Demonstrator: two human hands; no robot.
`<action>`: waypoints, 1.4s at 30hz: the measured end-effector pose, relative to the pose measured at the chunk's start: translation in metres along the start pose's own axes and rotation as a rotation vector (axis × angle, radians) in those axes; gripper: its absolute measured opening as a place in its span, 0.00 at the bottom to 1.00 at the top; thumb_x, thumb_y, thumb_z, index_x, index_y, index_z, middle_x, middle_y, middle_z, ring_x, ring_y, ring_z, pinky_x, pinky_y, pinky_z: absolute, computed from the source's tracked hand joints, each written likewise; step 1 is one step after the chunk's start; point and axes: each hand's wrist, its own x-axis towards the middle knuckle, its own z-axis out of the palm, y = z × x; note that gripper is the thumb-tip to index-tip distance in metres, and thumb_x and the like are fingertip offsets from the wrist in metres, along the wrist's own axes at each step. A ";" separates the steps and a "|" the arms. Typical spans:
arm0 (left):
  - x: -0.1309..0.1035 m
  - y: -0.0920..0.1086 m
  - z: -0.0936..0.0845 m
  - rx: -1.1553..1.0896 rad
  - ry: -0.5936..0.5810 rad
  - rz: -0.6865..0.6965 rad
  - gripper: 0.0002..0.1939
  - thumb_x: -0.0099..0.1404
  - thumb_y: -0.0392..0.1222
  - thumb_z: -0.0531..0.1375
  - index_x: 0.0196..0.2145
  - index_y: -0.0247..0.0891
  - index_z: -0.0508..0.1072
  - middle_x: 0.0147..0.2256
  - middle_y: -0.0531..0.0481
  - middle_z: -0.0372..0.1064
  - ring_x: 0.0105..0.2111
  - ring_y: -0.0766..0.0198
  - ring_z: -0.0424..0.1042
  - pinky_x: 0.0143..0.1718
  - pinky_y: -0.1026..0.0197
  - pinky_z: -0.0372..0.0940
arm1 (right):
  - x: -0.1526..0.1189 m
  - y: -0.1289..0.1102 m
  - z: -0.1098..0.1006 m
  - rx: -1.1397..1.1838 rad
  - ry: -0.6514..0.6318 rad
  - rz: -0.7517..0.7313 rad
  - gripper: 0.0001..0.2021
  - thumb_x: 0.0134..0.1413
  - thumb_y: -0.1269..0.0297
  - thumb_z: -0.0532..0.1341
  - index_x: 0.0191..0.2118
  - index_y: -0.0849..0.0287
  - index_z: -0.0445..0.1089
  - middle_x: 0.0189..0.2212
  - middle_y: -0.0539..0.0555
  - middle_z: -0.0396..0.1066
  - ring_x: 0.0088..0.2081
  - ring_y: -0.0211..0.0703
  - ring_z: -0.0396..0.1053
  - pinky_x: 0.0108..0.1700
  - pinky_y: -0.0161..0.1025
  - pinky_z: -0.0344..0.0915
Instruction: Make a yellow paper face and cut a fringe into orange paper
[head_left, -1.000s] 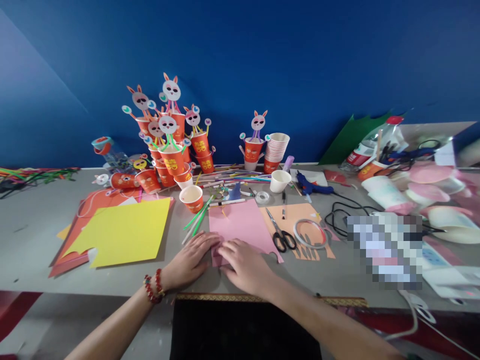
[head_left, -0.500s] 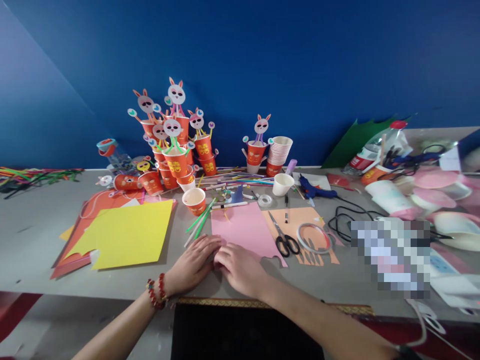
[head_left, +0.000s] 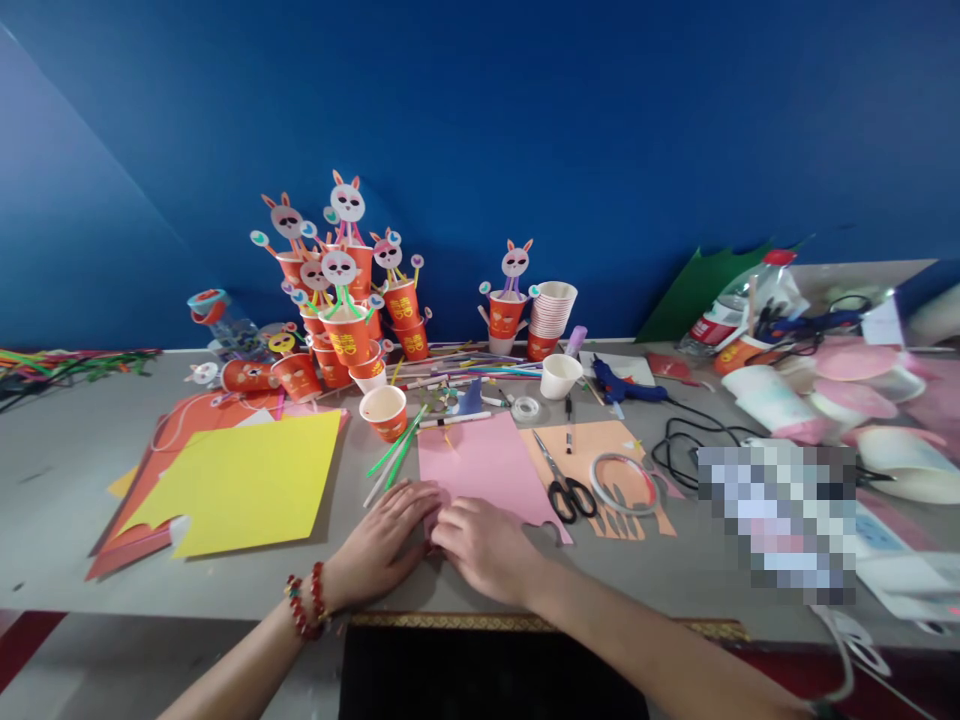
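My left hand (head_left: pixel 388 545) lies flat at the near left corner of a pink paper sheet (head_left: pixel 480 460), fingers stretched out and close together. Beside it, my right hand (head_left: pixel 487 550) is curled with its fingertips pressed down near the left fingertips. What those fingers hold, if anything, is hidden under the hand. Black-handled scissors (head_left: pixel 571 498) lie right of the pink sheet, partly over cut orange paper (head_left: pixel 611 440) with a roll of tape (head_left: pixel 624 484) on it. Green and white pipe cleaners (head_left: pixel 395 452) lie just beyond my left hand, close to a red paper cup (head_left: pixel 383 413).
Yellow paper (head_left: pixel 255 485) covers red sheets at left. Cups with rabbit figures (head_left: pixel 346 330) stand stacked behind. A stack of cups (head_left: pixel 553 315), a white cup (head_left: pixel 561 376) and a blue glue gun (head_left: pixel 626 385) with a black cord stand or lie farther right. A bottle (head_left: pixel 724 310) leans at back right.
The view has tilted slightly, so the scene sits a little lower. Both hands stay together at the pink sheet's near edge; the right fingers have shifted only slightly.
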 end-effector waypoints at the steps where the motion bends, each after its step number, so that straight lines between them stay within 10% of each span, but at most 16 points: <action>1: 0.000 0.000 0.000 0.000 0.002 0.001 0.28 0.69 0.38 0.54 0.65 0.40 0.51 0.63 0.43 0.56 0.64 0.54 0.53 0.67 0.44 0.48 | 0.000 0.000 -0.001 0.000 0.001 0.009 0.05 0.62 0.71 0.58 0.39 0.60 0.71 0.38 0.55 0.72 0.41 0.46 0.67 0.45 0.41 0.64; 16: 0.003 0.006 0.000 0.042 0.042 -0.023 0.26 0.70 0.43 0.55 0.63 0.40 0.56 0.61 0.43 0.60 0.62 0.53 0.58 0.65 0.44 0.53 | -0.006 -0.008 0.006 0.007 0.079 0.215 0.05 0.63 0.66 0.58 0.43 0.58 0.68 0.45 0.56 0.69 0.48 0.49 0.64 0.51 0.45 0.62; 42: 0.002 0.003 -0.003 -0.033 0.011 -0.011 0.27 0.70 0.37 0.52 0.65 0.42 0.52 0.63 0.44 0.57 0.64 0.55 0.55 0.66 0.43 0.48 | -0.009 -0.004 0.006 0.068 0.046 -0.004 0.05 0.61 0.72 0.58 0.35 0.59 0.71 0.34 0.53 0.69 0.39 0.44 0.64 0.43 0.39 0.63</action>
